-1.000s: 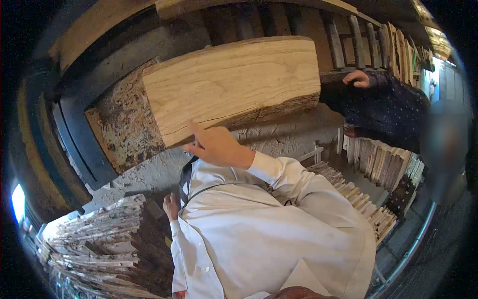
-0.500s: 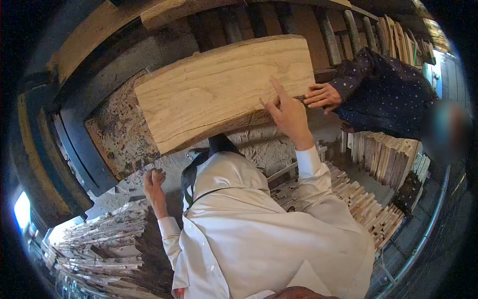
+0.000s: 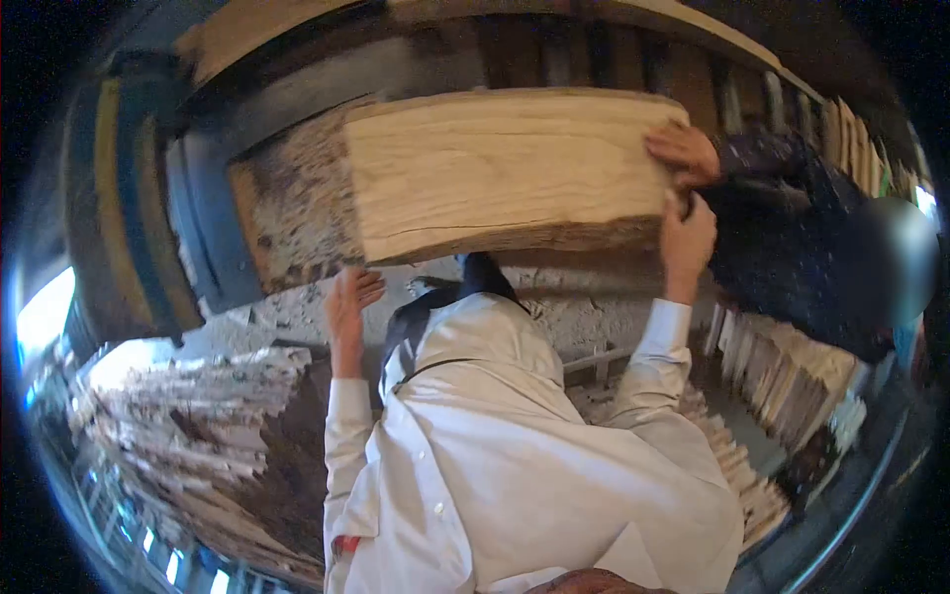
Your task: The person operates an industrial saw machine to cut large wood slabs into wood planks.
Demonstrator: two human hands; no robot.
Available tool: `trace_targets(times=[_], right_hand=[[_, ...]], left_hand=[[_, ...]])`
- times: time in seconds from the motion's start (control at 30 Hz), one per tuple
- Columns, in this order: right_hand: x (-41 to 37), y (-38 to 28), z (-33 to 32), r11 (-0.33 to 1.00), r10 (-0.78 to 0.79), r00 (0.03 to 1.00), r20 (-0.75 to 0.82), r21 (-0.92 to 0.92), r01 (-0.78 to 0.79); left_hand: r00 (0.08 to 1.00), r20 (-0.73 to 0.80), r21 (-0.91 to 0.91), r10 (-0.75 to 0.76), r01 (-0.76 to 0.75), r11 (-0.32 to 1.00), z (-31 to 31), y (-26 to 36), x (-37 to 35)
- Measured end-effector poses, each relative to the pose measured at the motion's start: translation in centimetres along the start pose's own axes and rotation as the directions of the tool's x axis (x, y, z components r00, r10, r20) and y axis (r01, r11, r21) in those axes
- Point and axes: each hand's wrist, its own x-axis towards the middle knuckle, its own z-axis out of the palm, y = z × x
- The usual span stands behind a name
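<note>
A thick pale wooden slab [image 3: 505, 173] with a rough bark front edge lies across a dark machine bed. My left hand [image 3: 348, 307] is beside its front left corner, fingers apart and holding nothing; whether it touches the slab is unclear. Around the slab's front right corner, the fingers of my right hand [image 3: 687, 243] are curled, partly blurred. Just behind it, a co-worker's hand [image 3: 683, 151] rests on the slab's right end.
Metal rollers [image 3: 775, 104] run behind the slab to the right. At left is a blue and yellow machine housing [image 3: 124, 198], with a sawdust-covered plate [image 3: 297, 198] beside it. Stacked wood strips [image 3: 188, 426] lie lower left, more boards [image 3: 782, 371] at right. The co-worker's dark sleeve [image 3: 782, 218] reaches in.
My right hand has moved from the slab's top to its front right corner. My left hand has come up near the left corner. The co-worker's hand is now on the slab's top. The view has shifted.
</note>
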Motion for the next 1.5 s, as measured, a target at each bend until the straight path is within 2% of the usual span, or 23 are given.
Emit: trace_targets(times=[0.07, 0.23, 0.27, 0.3, 0.33, 0.37, 0.4, 0.43, 0.47, 0.5, 0.53, 0.67, 0.77, 0.87, 0.97, 1.03, 1.07, 1.1, 1.13, 1.2, 1.27, 1.37, 1.5], right_hand=[[1.9, 3.4, 2.4, 0.964, 0.153, 0.921, 0.359, 0.151, -0.219], [3.1, 4.6, 3.8, 0.929, 0.141, 0.913, 0.382, 0.267, -0.255], [3.4, 5.1, 3.5, 0.867, 0.031, 0.826, 0.563, 0.396, -0.302], [5.1, 12.4, 9.4, 0.914, -0.339, 0.760, 0.554, 0.002, 0.406], [6.5, 19.5, 14.8, 0.380, -0.662, 0.587, 0.467, -0.466, 0.799], [5.9, 15.2, 12.1, -0.212, -0.501, 0.553, 0.665, -0.715, 0.667], [6.9, 12.0, 10.4, -0.203, -0.238, 0.564, 0.791, -0.608, 0.767], [9.6, 21.4, 18.3, -0.103, -0.728, 0.498, 0.470, -0.794, 0.599], [11.4, 21.3, 18.8, 0.545, -0.618, 0.643, 0.453, -0.342, 0.765], [13.2, 21.0, 19.2, 0.871, -0.487, 0.765, 0.421, 0.296, 0.392], [11.9, 19.1, 17.0, 0.881, -0.439, 0.820, 0.368, 0.357, 0.311], [6.9, 12.1, 11.5, 0.756, -0.638, 0.733, 0.236, 0.374, 0.537], [4.2, 6.1, 8.2, 0.572, -0.802, 0.576, 0.159, 0.482, 0.663], [1.4, -1.1, 5.9, 0.337, -0.926, 0.365, 0.092, 0.636, 0.695], [-5.8, -11.1, 5.7, 0.206, -0.975, 0.202, 0.090, 0.702, 0.682], [-15.3, -17.0, 2.3, 0.071, -0.997, 0.039, 0.068, 0.578, 0.813], [-21.4, -19.4, -1.6, -0.059, -0.995, -0.090, 0.051, 0.442, 0.895], [-27.8, -20.8, -4.1, -0.052, -0.997, -0.081, 0.013, 0.669, 0.742], [-33.4, -21.7, -5.9, -0.045, -0.998, -0.056, -0.017, 0.846, 0.531], [-42.2, -23.5, -3.1, -0.136, -0.952, -0.306, -0.006, 0.905, 0.403], [-51.3, -23.7, 4.1, -0.173, -0.885, -0.465, -0.032, 0.949, 0.264], [-58.4, -23.2, -4.7, -0.038, -0.738, -0.664, 0.121, 0.975, 0.220], [-58.5, -20.3, -2.9, 0.042, -0.585, -0.770, 0.256, 0.957, 0.287]], left_hand=[[1.000, 0.000, 0.029, 0.016, -0.016, 0.999, 1.1, 0.8, 0.3], [0.997, -0.077, 0.044, 0.027, -0.024, 0.999, 3.7, 1.4, 1.2], [0.979, -0.063, 0.263, 0.194, -0.171, 0.950, 3.7, -1.3, 3.0], [0.953, -0.097, 0.391, 0.287, -0.229, 0.892, 3.7, -1.2, 3.2], [0.918, -0.129, 0.517, 0.376, -0.261, 0.815, 3.9, -1.0, 3.3], [0.879, -0.176, 0.579, 0.444, -0.272, 0.769, 4.0, -1.8, 4.1], [0.884, -0.188, 0.522, 0.427, -0.278, 0.807, 4.0, -0.6, 3.3], [0.794, -0.222, 0.415, 0.566, -0.448, 0.792, 4.4, -2.8, 5.2], [0.850, -0.210, 0.429, 0.483, -0.364, 0.827, 3.9, -1.4, 4.1], [0.912, -0.117, 0.328, 0.394, -0.339, 0.882, 3.0, 0.9, 1.5], [0.902, -0.121, 0.184, 0.415, -0.391, 0.902, 2.2, 2.2, -1.6], [0.921, -0.228, 0.186, 0.316, -0.277, 0.943, -0.8, -5.3, -3.0], [0.959, -0.240, -0.153, 0.152, -0.192, 0.969, -4.6, -12.1, -12.7], [0.834, -0.550, -0.488, -0.038, -0.285, 0.825, -4.6, -21.1, -19.2], [0.605, -0.777, -0.508, -0.177, -0.436, 0.743, -6.3, -29.6, -26.3], [0.429, -0.870, -0.401, -0.243, -0.329, 0.855, -8.0, -34.3, -34.4], [0.144, -0.978, -0.203, -0.154, -0.452, 0.869, -8.1, -37.2, -37.4], [0.175, -0.904, -0.418, -0.390, -0.551, 0.722, -8.4, -37.8, -42.4], [-0.205, -0.966, -0.088, -0.157, -0.309, 0.947, -9.3, -42.6, -45.4], [-0.411, -0.892, -0.063, -0.191, -0.305, 0.950, -10.7, -48.2, -53.4], [-0.463, -0.714, -0.177, -0.526, -0.606, 0.775, -10.6, -49.8, -59.6], [-0.748, -0.596, -0.428, -0.292, -0.011, 0.904, -10.4, -65.7, -60.5], [-0.384, -0.830, -0.470, -0.404, 0.093, 0.878, 0.9, -63.7, -58.9]])
